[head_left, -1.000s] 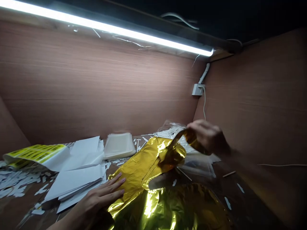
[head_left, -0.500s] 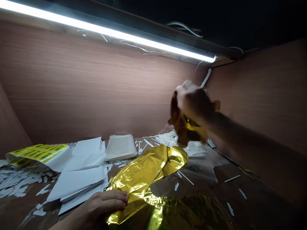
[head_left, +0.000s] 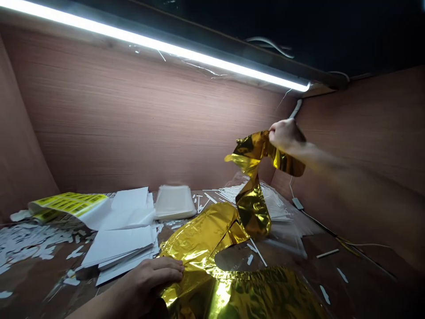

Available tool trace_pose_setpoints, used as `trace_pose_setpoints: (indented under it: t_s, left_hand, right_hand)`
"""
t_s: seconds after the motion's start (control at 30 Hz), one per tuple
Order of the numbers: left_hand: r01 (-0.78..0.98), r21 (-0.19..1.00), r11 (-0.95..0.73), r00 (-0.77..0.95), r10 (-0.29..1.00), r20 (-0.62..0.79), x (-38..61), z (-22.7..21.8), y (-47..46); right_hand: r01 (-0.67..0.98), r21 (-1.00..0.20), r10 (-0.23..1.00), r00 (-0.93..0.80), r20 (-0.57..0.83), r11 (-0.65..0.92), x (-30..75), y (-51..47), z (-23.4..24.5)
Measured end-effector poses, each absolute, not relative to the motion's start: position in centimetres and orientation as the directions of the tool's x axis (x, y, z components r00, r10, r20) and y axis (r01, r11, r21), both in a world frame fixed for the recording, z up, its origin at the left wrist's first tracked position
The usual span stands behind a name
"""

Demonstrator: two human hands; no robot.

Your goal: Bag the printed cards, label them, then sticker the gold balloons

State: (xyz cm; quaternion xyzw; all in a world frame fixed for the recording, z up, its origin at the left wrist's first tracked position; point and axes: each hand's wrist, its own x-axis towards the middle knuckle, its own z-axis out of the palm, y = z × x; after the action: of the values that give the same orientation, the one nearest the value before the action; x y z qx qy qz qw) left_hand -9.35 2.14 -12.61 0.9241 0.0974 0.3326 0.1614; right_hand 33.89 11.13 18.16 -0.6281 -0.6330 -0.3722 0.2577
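A gold foil balloon (head_left: 202,248) sprawls across the tabletop (head_left: 361,283), and the right hand (head_left: 285,135) has its far end held high, fingers pinched tight on the foil! The left hand (head_left: 151,279) lies flat on the lower foil, fingers pressed together. Just left of those fingers, a stack of white paper sheets (head_left: 116,248); beyond them, a yellow label sheet (head_left: 69,204); right of the fingertips, a thin white stick (head_left: 258,252).

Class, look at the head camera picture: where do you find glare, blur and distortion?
In the head view, the strip light burns out to white, the gold foil flares in bright glare patches, the right forearm smears with motion blur, and the wide lens tilts and bows the wood panelling, while the lower right corner falls dark.
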Motion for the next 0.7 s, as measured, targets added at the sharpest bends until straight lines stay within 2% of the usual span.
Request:
trace_pose_setpoints:
  t_s: [0.13,0.2,0.27,0.37,0.5,0.53,0.57,0.63,0.7]
  left_hand:
    - [0.063,0.347,-0.936,0.745,0.275,0.607,-9.3,-12.8,2.2]
    - [0.052,0.356,-0.933,0.737,0.276,0.616,-9.2,-13.0,2.2]
    - [0.051,0.380,-0.924,0.746,0.288,0.601,-9.2,-13.3,2.2]
    - [0.078,0.395,-0.915,0.749,0.315,0.582,-9.4,-13.6,2.1]
    - [0.095,0.396,-0.913,0.759,0.324,0.565,-9.3,-12.7,1.7]
    - [0.088,0.397,-0.913,0.761,0.319,0.565,-9.2,-12.3,1.6]
    - [0.086,0.398,-0.913,0.765,0.317,0.561,-9.1,-11.9,1.5]
    - [0.112,0.393,-0.913,0.776,0.327,0.540,-8.9,-11.1,1.2]
    - [0.185,0.383,-0.905,0.780,0.372,0.503,-8.8,-10.8,0.9]
  right_hand:
    - [0.974,0.027,0.471,0.084,0.878,-0.224,35.4,12.3,23.8]
    - [0.974,0.041,0.400,0.053,0.915,-0.222,34.4,12.4,24.7]
    - [0.977,0.127,0.364,-0.057,0.930,-0.170,32.3,11.8,23.2]
    - [0.934,0.358,0.360,-0.333,0.872,-0.003,28.6,8.7,16.1]
    - [0.744,0.630,0.292,-0.667,0.685,0.222,24.7,0.5,3.8]
    - [0.676,0.688,0.227,-0.737,0.637,0.266,24.0,-1.6,1.4]
    - [0.554,0.767,0.049,-0.819,0.571,0.323,23.5,-3.4,-0.7]
    - [0.463,0.761,0.088,-0.873,0.479,0.455,22.6,-6.0,-3.6]
    - [0.449,0.710,0.093,-0.872,0.481,0.543,22.1,-7.0,-5.6]
